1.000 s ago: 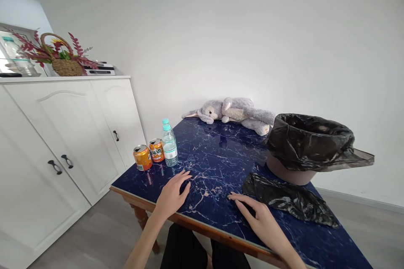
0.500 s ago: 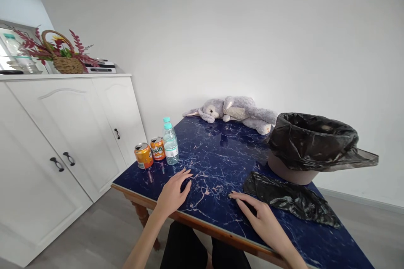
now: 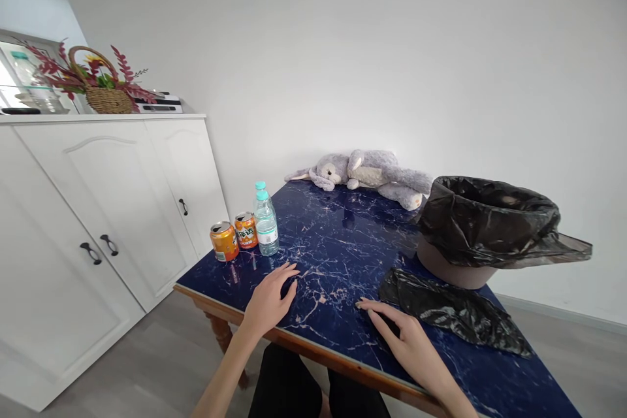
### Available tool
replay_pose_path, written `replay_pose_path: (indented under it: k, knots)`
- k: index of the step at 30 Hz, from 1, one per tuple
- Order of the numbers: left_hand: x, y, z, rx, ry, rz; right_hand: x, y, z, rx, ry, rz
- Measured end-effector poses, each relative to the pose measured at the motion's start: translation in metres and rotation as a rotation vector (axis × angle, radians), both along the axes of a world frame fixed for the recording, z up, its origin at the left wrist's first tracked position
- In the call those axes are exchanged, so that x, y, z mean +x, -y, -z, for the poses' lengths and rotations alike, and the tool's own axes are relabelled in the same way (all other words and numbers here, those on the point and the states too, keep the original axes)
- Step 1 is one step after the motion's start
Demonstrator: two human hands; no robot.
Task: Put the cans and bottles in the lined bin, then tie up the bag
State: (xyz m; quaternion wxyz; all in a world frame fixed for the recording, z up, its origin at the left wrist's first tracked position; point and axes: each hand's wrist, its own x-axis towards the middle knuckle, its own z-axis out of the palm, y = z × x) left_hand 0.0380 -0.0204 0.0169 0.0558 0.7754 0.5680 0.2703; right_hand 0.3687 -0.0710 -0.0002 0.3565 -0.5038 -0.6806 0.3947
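My left hand rests on the front of the blue marbled table, fingers stretched out and holding nothing. Just beyond it stand two clear water bottles with teal caps, the nearer bottle overlapping the other bottle. Left of them are two orange soda cans, one can beside the bottles and another can farther left. My right hand lies on the table too, open, thumb apart from the fingers. Right of its fingertips is a folded black plastic bag.
A bin lined with a black bag stands on the table's right side. Against the wall lies a grey plush rabbit. At left is a white cabinet with a flower basket on top.
Both hands and the objects stay in place on the table. Only the camera view has shifted very slightly.
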Motion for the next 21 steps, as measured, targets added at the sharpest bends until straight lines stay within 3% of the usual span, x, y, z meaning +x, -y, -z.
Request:
replay_pose_path:
  k: [21]
  knots:
    - [0.0019, 0.0021, -0.0038, -0.022, 0.001, -0.015, 0.0003, -0.0007, 0.0021, 0.057, 0.005, 0.004]
